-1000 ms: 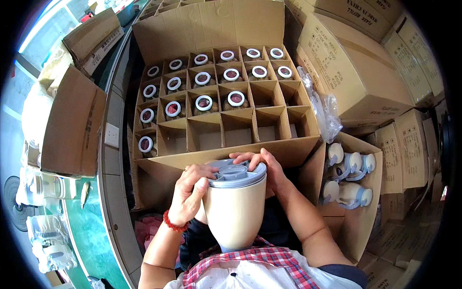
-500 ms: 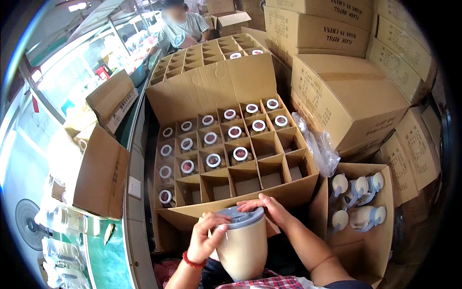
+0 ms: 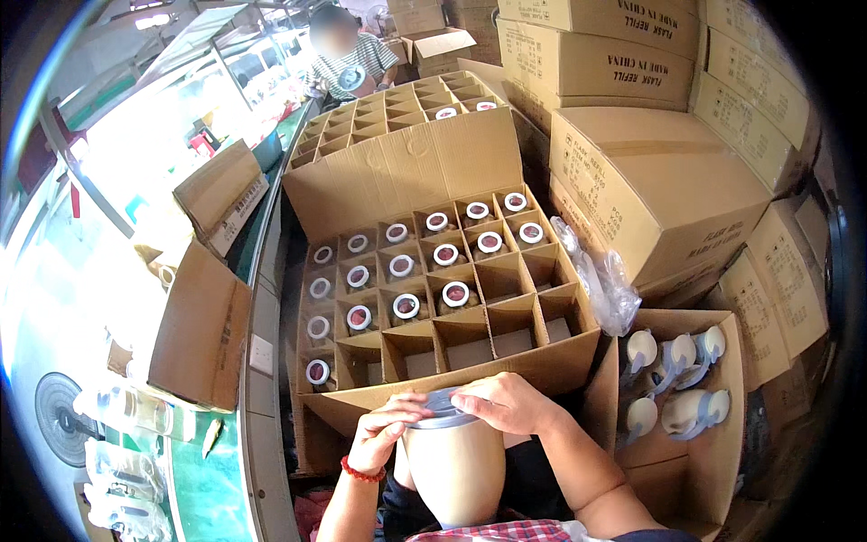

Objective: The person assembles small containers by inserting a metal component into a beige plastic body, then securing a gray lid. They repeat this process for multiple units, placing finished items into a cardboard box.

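Note:
I hold a cream-coloured flask body [image 3: 456, 470] upright against my lap. My left hand [image 3: 382, 434], with a red bead bracelet at the wrist, grips its upper left side. My right hand [image 3: 510, 404] lies over its grey-blue lid [image 3: 440, 417], fingers curled on the rim. Just beyond stands an open cardboard carton [image 3: 452, 361] with a grid of dividers. Several of its cells hold glass refills with white-ringed mouths [image 3: 405, 305]; the near and right cells are bare.
A carton at the right [image 3: 713, 452] holds several cream flasks with blue handles [image 3: 677, 384]. Sealed cartons [image 3: 650, 172] are stacked behind it, with crumpled plastic film [image 3: 601, 285] beside them. Another divided carton [image 3: 397, 113] lies farther back, near a seated person [image 3: 348, 59]. Open boxes [image 3: 203, 325] and a green bench [image 3: 203, 488] are to the left.
The view has tilted up, so the flask sits lower in frame and the far carton and person appear. My hands stay on the flask top; the right has shifted across the lid.

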`<state>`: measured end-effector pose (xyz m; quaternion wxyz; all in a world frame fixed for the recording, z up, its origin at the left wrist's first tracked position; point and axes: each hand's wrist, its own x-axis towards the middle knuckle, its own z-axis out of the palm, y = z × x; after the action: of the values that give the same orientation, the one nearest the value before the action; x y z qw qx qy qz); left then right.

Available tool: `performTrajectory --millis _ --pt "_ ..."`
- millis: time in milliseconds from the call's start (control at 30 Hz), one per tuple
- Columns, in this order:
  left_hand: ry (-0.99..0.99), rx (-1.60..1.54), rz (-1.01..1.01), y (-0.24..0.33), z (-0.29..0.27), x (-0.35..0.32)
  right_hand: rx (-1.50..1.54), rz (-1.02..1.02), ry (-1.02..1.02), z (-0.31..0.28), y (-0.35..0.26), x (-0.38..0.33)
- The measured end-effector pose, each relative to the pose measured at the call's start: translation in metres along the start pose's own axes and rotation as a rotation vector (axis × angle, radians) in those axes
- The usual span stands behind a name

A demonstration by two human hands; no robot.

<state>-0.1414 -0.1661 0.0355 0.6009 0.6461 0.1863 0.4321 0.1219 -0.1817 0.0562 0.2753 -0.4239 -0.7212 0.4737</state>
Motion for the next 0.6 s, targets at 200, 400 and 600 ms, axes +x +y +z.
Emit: performTrajectory --millis 200,400,600 --pt "0.045 0.800 -0.098 0.053 0.068 0.021 0.917 -0.065 -0.059 0.037 0.080 0.020" --pt "0.012 0.929 -0.034 0.055 0.076 0.024 1.275 0.269 -0.060 0.031 0.059 0.029" --pt "0.298 -0.387 -0.354 -0.026 -0.013 -0.021 -0.007 -0.157 0.120 0.002 -0.010 -0.007"
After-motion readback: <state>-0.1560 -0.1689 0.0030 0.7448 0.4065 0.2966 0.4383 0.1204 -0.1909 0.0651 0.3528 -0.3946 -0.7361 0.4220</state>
